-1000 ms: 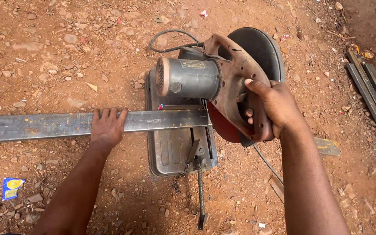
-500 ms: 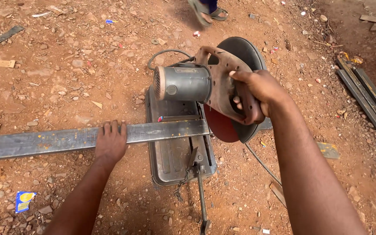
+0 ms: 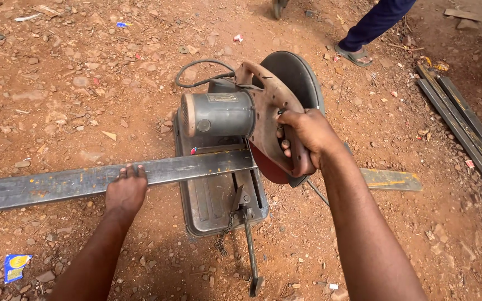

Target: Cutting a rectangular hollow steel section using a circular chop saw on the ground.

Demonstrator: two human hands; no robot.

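A chop saw (image 3: 227, 120) with a grey motor, a rust-coloured guard and a dark cutting disc stands on its metal base (image 3: 207, 203) on red earth. My right hand (image 3: 302, 136) is closed round the saw's handle. A long flat steel bar (image 3: 68, 181) lies across the base, reaching from the left edge of the view to the disc. My left hand (image 3: 126, 189) lies flat on the bar, pressing it down just left of the base. A short piece of the same bar (image 3: 389, 179) shows to the right of the disc.
Another person's legs and sandalled feet (image 3: 358, 53) are at the top. Several long steel sections (image 3: 467, 131) lie at the right. The saw's black cable (image 3: 196, 69) loops behind it. A clamp lever (image 3: 249, 245) sticks out toward me. Stones and litter scatter the dirt.
The view has shifted so the saw sits lower and another person's legs have come into sight at the top. My hands keep their holds on the handle and the bar.
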